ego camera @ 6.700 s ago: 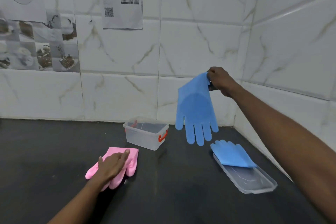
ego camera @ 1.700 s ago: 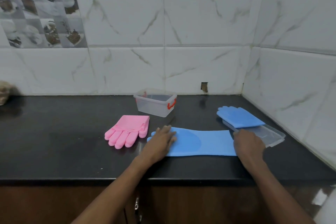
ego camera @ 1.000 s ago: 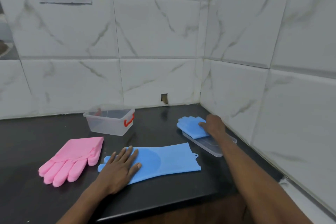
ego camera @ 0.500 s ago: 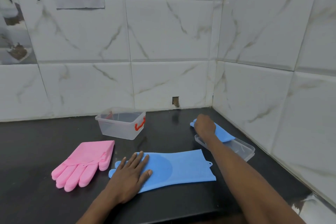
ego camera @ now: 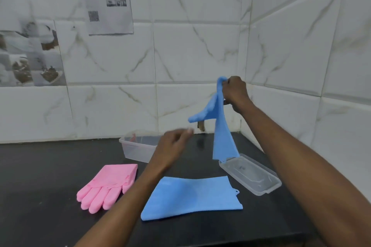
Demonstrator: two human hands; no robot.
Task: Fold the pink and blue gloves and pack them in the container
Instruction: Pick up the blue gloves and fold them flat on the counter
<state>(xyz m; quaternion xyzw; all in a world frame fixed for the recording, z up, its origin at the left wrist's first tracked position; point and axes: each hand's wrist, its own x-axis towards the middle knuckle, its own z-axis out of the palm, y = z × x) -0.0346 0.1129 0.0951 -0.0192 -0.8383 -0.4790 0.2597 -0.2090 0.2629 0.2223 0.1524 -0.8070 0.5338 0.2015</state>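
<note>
Blue glove [ego camera: 220, 126] pinched in right hand [ego camera: 234, 91] | left hand [ego camera: 172, 144] spread, empty, above counter [ego camera: 40, 176]

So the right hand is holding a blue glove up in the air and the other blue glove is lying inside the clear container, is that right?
Not quite. The head view shows the right hand holding a blue glove up in the air, but the other blue glove is lying flat on the black counter, not inside the clear container.

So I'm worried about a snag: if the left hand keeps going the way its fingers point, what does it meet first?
Probably the hanging blue glove held up by the right hand. The left hand is blurred and points up-right toward it; depth is unclear.
</note>
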